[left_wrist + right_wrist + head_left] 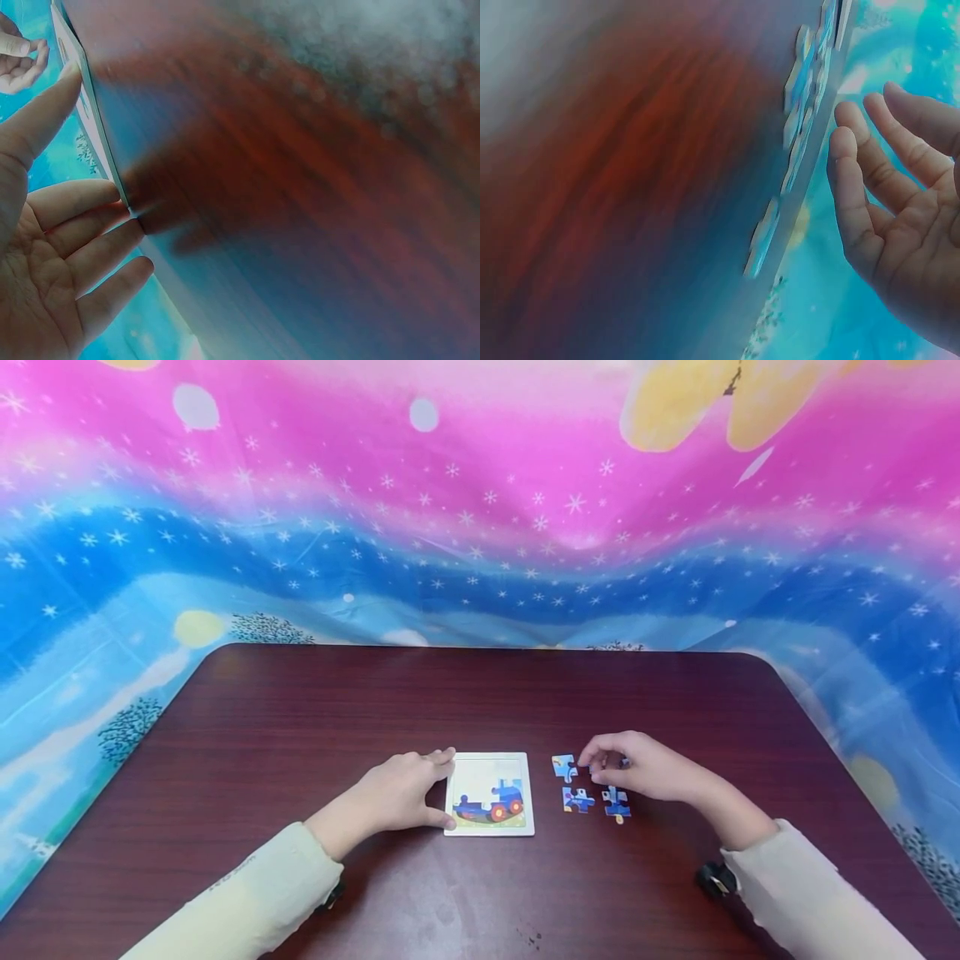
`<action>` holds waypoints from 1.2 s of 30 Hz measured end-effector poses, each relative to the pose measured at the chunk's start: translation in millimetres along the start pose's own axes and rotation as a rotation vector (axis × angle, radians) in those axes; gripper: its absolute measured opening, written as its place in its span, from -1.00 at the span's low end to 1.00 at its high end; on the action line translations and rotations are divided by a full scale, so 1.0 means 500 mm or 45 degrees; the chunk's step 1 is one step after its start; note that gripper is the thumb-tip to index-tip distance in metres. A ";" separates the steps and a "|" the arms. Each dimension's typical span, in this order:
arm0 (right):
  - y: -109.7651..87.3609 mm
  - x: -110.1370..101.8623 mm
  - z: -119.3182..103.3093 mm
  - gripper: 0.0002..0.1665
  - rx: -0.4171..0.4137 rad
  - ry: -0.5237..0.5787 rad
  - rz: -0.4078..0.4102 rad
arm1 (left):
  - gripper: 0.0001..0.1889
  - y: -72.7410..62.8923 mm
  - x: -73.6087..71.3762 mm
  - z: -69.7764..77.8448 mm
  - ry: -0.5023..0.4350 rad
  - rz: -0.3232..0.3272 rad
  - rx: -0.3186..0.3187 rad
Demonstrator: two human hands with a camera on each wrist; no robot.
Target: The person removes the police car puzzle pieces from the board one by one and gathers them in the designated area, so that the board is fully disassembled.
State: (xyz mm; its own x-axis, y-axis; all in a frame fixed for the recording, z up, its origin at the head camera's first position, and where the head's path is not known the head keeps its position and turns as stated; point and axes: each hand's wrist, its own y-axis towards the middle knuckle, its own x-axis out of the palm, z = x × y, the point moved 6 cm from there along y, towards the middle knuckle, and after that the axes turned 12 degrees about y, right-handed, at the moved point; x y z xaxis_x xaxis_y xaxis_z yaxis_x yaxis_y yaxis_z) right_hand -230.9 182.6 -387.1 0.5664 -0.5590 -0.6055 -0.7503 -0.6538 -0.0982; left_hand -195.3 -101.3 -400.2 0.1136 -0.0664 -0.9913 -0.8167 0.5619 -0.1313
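A white-framed puzzle board (528,797) lies on the table, its tray partly filled with a picture of a blue train engine with red wheels (498,812). My left hand (401,789) rests against the board's left side, thumb at the near corner and fingertips by the far corner. In the left wrist view those fingers (97,251) are fairly straight along the edge. My right hand (637,764) hovers over loose jigsaw pieces (577,800), partly covering them. Its fingers (847,180) are softly bent, with nothing between them in the right wrist view.
Several blue puzzle pieces lie right of the board, among them one piece (564,767) at the far left of the group and another (617,806) nearer me. The dark wooden table (337,710) ends at a hanging printed cloth (480,527).
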 end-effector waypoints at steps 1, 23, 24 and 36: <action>0.007 0.005 -0.004 -0.79 -0.007 -0.001 -0.011 | -0.25 0.000 0.000 0.000 0.000 -0.001 0.000; 0.139 0.118 -0.096 -0.76 -0.163 -0.061 -0.232 | -0.27 0.002 0.002 -0.004 -0.022 -0.015 -0.019; 0.142 0.123 -0.098 -0.75 -0.163 -0.063 -0.247 | -0.26 0.002 0.001 -0.004 -0.025 -0.016 -0.020; 0.155 0.152 -0.099 -0.62 -0.062 -0.105 -0.358 | -0.28 0.002 0.003 -0.005 -0.035 -0.016 -0.026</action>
State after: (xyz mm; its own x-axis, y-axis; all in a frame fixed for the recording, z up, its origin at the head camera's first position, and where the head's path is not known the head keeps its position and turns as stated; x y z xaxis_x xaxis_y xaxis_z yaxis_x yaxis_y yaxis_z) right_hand -229.0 64.3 -401.5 0.7187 -0.3100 -0.6224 -0.5492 -0.8020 -0.2347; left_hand -197.4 -102.6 -401.7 0.1392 -0.0504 -0.9890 -0.8263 0.5445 -0.1441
